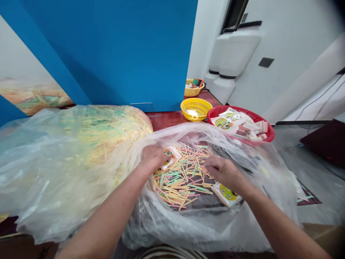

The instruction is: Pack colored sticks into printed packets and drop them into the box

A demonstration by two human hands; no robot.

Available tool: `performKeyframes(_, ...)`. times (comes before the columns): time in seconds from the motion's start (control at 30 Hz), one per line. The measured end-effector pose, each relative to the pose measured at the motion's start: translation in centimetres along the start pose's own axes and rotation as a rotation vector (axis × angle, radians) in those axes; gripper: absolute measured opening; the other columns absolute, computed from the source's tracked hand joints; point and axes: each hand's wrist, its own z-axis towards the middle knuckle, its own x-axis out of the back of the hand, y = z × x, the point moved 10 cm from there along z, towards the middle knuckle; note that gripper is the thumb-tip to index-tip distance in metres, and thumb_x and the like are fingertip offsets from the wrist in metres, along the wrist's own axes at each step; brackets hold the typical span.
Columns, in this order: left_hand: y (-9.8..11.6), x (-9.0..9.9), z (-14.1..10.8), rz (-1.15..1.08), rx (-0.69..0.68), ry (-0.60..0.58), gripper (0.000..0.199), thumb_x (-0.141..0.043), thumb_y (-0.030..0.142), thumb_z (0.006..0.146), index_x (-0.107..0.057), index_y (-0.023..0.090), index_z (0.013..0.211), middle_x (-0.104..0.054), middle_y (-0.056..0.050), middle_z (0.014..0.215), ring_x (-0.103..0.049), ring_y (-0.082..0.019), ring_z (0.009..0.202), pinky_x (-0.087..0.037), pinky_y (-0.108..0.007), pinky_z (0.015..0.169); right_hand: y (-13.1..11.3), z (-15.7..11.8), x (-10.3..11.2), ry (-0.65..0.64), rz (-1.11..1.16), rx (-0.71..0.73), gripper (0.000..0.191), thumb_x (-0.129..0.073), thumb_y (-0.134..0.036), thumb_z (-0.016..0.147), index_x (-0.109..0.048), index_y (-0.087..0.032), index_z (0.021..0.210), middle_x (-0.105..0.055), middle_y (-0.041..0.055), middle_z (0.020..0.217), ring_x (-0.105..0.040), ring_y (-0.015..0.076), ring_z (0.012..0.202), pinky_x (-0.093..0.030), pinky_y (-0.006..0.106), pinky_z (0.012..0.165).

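My left grip point(154, 155) is clamped on a packet point(174, 153). Right grip point(221, 170): coloured sticks point(176, 187) just beside; closure, I cannot tell.

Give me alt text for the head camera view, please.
Left hand holds a small printed packet and right hand hangs over pastel sticks in an open plastic bag; a red basket of packets and two yellow baskets sit beyond.

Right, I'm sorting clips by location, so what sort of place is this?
Probably a small workshop or stockroom: there's a big see-through bag of coloured sticks, more loose sticks, and a red basket of printed packets.
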Motion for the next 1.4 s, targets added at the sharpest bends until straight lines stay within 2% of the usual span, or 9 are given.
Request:
performKeyframes(0.13, -0.5, -1.9, 1.8, -0.162, 0.019, -0.106, 0.034, -0.059, 0.047, 0.065, -0.064, 0.020, 0.085, -0.067, -0.007, 0.087, -0.060, -0.023, 0.077, -0.040, -0.029, 0.066, 2.6, 0.2, 1.0, 0.034, 0.458, -0.198, 0.017, -0.051, -0.033, 0.078, -0.055, -0.017, 0.079, -0.052, -0.0025, 0.055, -0.045, 0.0095, 0.041, -0.037, 0.023, 0.040)
performKeyframes(0.23, -0.7, -2.2, 2.2, -0.250, -0.056, -0.092, 0.025, -0.057, 0.041, 0.068, -0.064, 0.021, 0.082, -0.067, -0.002, 0.083, -0.058, -0.018, 0.073, -0.038, -0.025, 0.061, 3.0, 0.6, 1.2, 0.077, 0.627, -0.261, 0.019, -0.056, -0.035, 0.073, -0.055, -0.017, 0.081, -0.054, -0.0036, 0.051, -0.046, 0.0089, 0.038, -0.035, 0.021, 0.038)
performKeyframes(0.33, -0.9, -2.1, 2.4, -0.224, -0.085, -0.074, 0.019, -0.054, 0.033, 0.072, -0.065, 0.022, 0.083, -0.067, -0.002, 0.082, -0.058, -0.017, 0.073, -0.039, -0.024, 0.063, 0.9, 2.8, 1.2, 0.140, 0.598, -0.167, 0.016, -0.056, -0.032, 0.071, -0.056, -0.017, 0.079, -0.054, -0.0036, 0.054, -0.047, 0.0084, 0.041, -0.037, 0.021, 0.039)
performKeyframes(0.43, -0.8, -1.4, 2.3, -0.120, -0.066, -0.028, 0.026, -0.057, 0.028, 0.069, -0.063, 0.023, 0.094, -0.066, -0.005, 0.095, -0.060, -0.021, 0.081, -0.041, -0.027, 0.067, -0.6, 6.1, -1.3, 0.093, 0.517, -0.102, 0.014, -0.050, -0.028, 0.072, -0.059, -0.017, 0.078, -0.055, -0.0032, 0.056, -0.047, 0.0084, 0.042, -0.035, 0.020, 0.039)
performKeyframes(0.57, 0.0, -1.2, 1.6, -0.058, -0.036, -0.038, 0.021, -0.056, 0.021, 0.068, -0.064, 0.022, 0.087, -0.067, -0.009, 0.091, -0.061, -0.024, 0.080, -0.041, -0.032, 0.069, 0.0, 9.1, -5.2, 0.042, 0.297, -0.077, 0.015, -0.045, -0.015, 0.066, -0.057, -0.016, 0.058, -0.049, -0.0036, 0.048, -0.041, 0.0073, 0.041, -0.030, 0.019, 0.040)
performKeyframes(0.7, 0.8, -1.3, 1.3, -0.092, -0.017, -0.031, 0.023, -0.059, 0.025, 0.066, -0.065, 0.024, 0.088, -0.067, -0.009, 0.091, -0.060, -0.025, 0.081, -0.039, -0.034, 0.073, 0.7, 9.3, -6.1, 0.082, 0.262, -0.045, 0.017, -0.044, -0.010, 0.064, -0.058, -0.015, 0.057, -0.053, -0.0017, 0.053, -0.045, 0.0092, 0.049, -0.035, 0.021, 0.048)
performKeyframes(0.9, 0.2, -1.9, 0.4, -0.350, -0.029, -0.040, 0.015, -0.058, 0.033, 0.067, -0.062, 0.019, 0.066, -0.063, -0.002, 0.065, -0.054, -0.015, 0.061, -0.036, -0.024, 0.058, -0.1, 7.4, -3.1, 0.199, 0.304, 0.004, 0.015, -0.045, -0.016, 0.076, -0.060, -0.017, 0.073, -0.056, -0.0012, 0.060, -0.049, 0.0099, 0.050, -0.041, 0.023, 0.052)
performKeyframes(1.17, 0.6, 0.8, -3.2, -1.077, -0.217, 0.013, 0.034, -0.055, 0.045, 0.073, -0.053, 0.013, 0.059, -0.041, 0.005, 0.049, -0.033, -0.006, 0.045, -0.026, -0.018, 0.043, -8.5, 3.1, 3.8, 0.499, 0.126, 0.487, 0.017, -0.045, -0.010, 0.082, -0.059, -0.018, 0.088, -0.058, 0.0063, 0.087, -0.056, 0.0156, 0.085, -0.048, 0.030, 0.072)
performKeyframes(1.4, 1.6, 4.6, -6.6, -1.043, -0.433, 0.260, 0.025, -0.052, 0.032, 0.082, -0.068, 0.015, 0.075, -0.066, -0.004, 0.078, -0.058, -0.014, 0.073, -0.043, -0.022, 0.067, -12.5, 0.7, 3.4, 0.498, -0.115, 0.725, 0.025, -0.044, -0.004, 0.081, -0.055, -0.018, 0.099, -0.056, 0.0094, 0.095, -0.055, 0.0160, 0.089, -0.050, 0.031, 0.074)
